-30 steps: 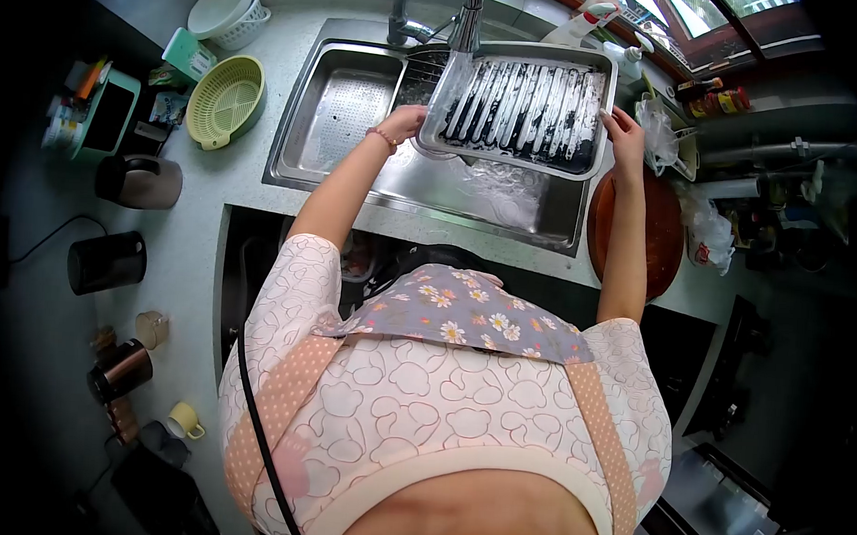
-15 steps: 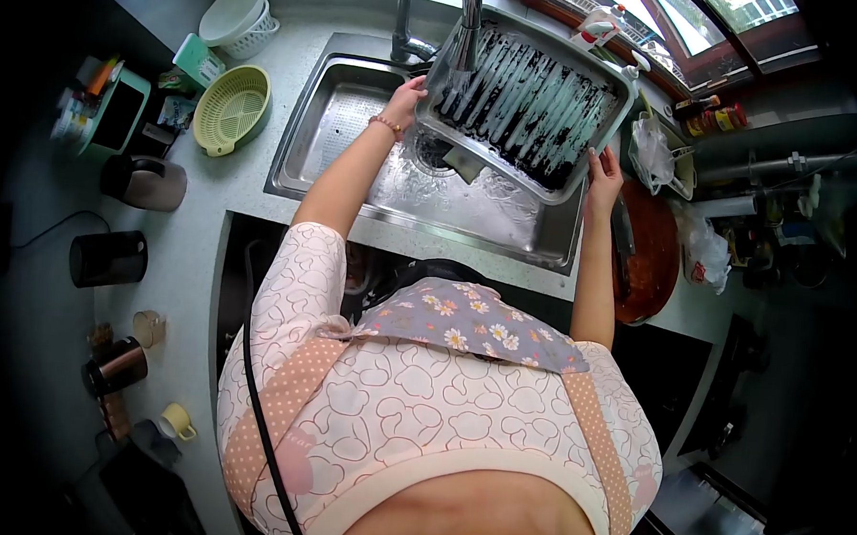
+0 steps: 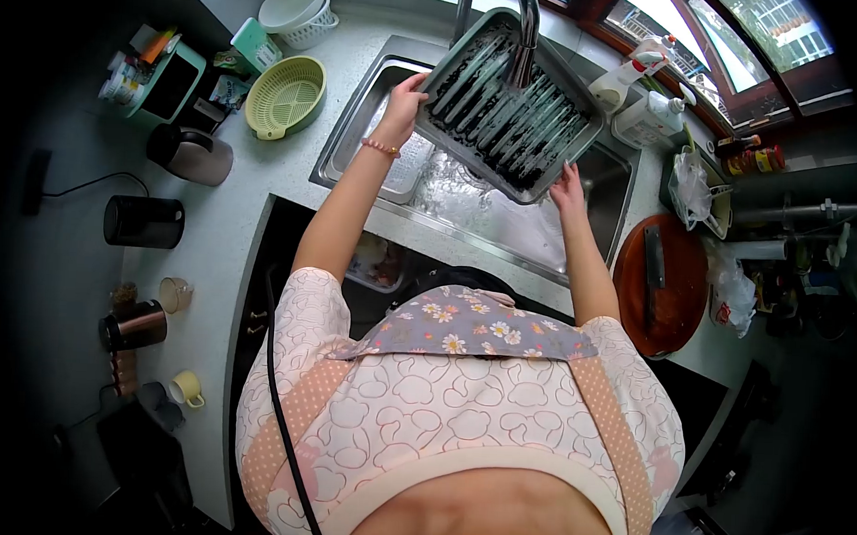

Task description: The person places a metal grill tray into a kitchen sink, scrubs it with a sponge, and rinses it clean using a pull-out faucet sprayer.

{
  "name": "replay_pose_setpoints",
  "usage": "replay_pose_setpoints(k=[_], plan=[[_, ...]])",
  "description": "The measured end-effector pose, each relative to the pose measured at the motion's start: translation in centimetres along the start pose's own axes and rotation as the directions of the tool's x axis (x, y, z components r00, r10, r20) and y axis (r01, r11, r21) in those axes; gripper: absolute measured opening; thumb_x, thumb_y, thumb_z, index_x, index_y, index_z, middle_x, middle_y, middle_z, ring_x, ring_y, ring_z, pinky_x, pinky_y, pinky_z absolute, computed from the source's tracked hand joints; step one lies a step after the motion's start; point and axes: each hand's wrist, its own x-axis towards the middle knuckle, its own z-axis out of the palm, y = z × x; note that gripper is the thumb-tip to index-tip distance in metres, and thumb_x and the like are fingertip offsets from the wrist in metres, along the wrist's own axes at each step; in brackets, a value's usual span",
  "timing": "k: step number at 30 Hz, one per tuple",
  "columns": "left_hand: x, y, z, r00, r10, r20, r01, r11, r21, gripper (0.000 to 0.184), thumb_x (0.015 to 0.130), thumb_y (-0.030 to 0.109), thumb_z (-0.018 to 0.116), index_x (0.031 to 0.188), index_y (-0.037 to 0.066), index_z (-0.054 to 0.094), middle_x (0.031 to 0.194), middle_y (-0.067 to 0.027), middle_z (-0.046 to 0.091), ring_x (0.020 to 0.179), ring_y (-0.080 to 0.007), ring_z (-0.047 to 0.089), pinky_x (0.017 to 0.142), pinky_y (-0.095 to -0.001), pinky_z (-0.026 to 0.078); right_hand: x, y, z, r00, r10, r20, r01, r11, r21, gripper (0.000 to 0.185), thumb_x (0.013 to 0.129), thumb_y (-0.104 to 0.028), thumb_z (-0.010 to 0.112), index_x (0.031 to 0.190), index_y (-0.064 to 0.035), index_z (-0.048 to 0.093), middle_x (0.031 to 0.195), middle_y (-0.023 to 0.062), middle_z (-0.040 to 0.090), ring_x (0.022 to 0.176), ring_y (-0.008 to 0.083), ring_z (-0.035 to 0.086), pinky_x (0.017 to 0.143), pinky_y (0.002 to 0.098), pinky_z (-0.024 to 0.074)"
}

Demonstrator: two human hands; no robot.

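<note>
A rectangular metal tray (image 3: 512, 109) with raised ridges and black residue is tilted over the sink (image 3: 493, 222), beneath the chrome faucet (image 3: 521, 66). My left hand (image 3: 404, 106), with a bead bracelet at the wrist, grips the tray's left edge. Fingers of my right hand (image 3: 568, 189) pinch its lower right corner. Water is spread over the sink floor below the tray.
On the left counter stand a yellow-green colander (image 3: 286, 99), a kettle (image 3: 191, 154) and a black container (image 3: 144, 222). At the right lies a round wooden board (image 3: 671, 307) with a cleaver (image 3: 654, 268) on it. White bottles (image 3: 648, 119) stand behind the sink.
The tray has been lifted from the sink's right side and turned clockwise, its right end lower. Both hands moved with it and kept hold. The camera view has shifted too.
</note>
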Motion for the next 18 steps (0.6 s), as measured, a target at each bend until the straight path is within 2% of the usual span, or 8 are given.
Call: replay_pose_setpoints(k=[3,7,8,11,12,15,18], plan=[[-1.7,1.6,-1.6,0.997,0.018,-0.074,-0.016,1.000,0.025,0.043,0.073,-0.011,0.042,0.115,-0.005,0.051,0.109,-0.0105,0.056,0.101,-0.0169,0.051,0.089,-0.0248,0.038,1.2,2.9,2.3,0.996,0.082,-0.023,-0.083,0.993,-0.080,0.032,0.086,-0.005,0.051,0.117,-0.0145,0.047,0.104,0.0063,0.058,0.097,0.0222,0.055,0.082,0.0419,0.0472],[-4.6,4.6,-2.3,0.988,-0.039,-0.152,0.035,0.999,-0.028,0.041,0.074,-0.010,0.045,0.115,-0.006,0.050,0.109,-0.0104,0.055,0.098,-0.0156,0.050,0.086,-0.0239,0.038,2.1,6.1,5.2,0.987,0.152,-0.044,-0.156,0.982,-0.110,0.034,0.086,-0.005,0.051,0.118,-0.0149,0.045,0.102,0.0052,0.058,0.094,0.0236,0.056,0.082,0.0445,0.0466],[-5.3,5.5,-2.4,0.989,-0.038,-0.143,0.032,0.998,-0.049,0.040,0.076,-0.010,0.045,0.115,-0.007,0.049,0.109,-0.0105,0.054,0.098,-0.0149,0.050,0.086,-0.0239,0.037,2.3,6.8,6.0,0.983,0.159,-0.086,-0.172,0.971,-0.169,0.038,0.086,-0.006,0.051,0.121,-0.0151,0.041,0.101,0.0055,0.058,0.093,0.0244,0.057,0.082,0.0459,0.0460],[-6.6,6.8,-3.1,0.983,-0.044,-0.176,0.027,0.995,-0.094,0.040,0.076,-0.010,0.045,0.116,-0.008,0.048,0.108,-0.0105,0.054,0.098,-0.0146,0.050,0.086,-0.0239,0.037,3.1,8.2,7.3,0.973,0.226,0.045,-0.213,0.955,-0.205,0.041,0.086,-0.007,0.052,0.123,-0.0154,0.038,0.101,0.0061,0.058,0.093,0.0243,0.057,0.082,0.0464,0.0459],[-7.0,7.3,-3.3,0.984,-0.051,-0.171,0.034,0.994,-0.103,0.040,0.076,-0.010,0.045,0.116,-0.008,0.049,0.107,-0.0105,0.054,0.098,-0.0146,0.049,0.087,-0.0241,0.037,4.6,9.1,6.9,0.976,0.213,0.047,-0.198,0.955,-0.221,0.035,0.085,-0.008,0.053,0.118,-0.0148,0.043,0.100,0.0062,0.059,0.093,0.0243,0.057,0.081,0.0460,0.0462],[-7.8,7.9,-3.7,0.987,-0.013,-0.158,-0.003,0.995,-0.103,0.041,0.077,-0.009,0.046,0.118,-0.008,0.047,0.109,-0.0115,0.053,0.100,-0.0159,0.049,0.089,-0.0253,0.036,5.6,9.7,7.8,0.956,0.280,0.092,-0.255,0.942,-0.217,0.053,0.081,-0.008,0.061,0.125,-0.0234,0.036,0.102,0.0011,0.058,0.098,0.0226,0.055,0.083,0.0525,0.0433],[-8.8,7.9,-4.1,0.983,-0.007,-0.183,-0.013,0.994,-0.109,0.042,0.080,-0.007,0.047,0.121,-0.007,0.043,0.117,-0.0125,0.048,0.108,-0.0178,0.045,0.094,-0.0279,0.036,5.8,8.8,7.8,0.972,0.185,0.145,-0.122,0.924,-0.364,0.030,0.079,-0.004,0.060,0.106,-0.0132,0.051,0.084,-0.0003,0.058,0.067,0.0128,0.052,0.057,0.0294,0.0421]])
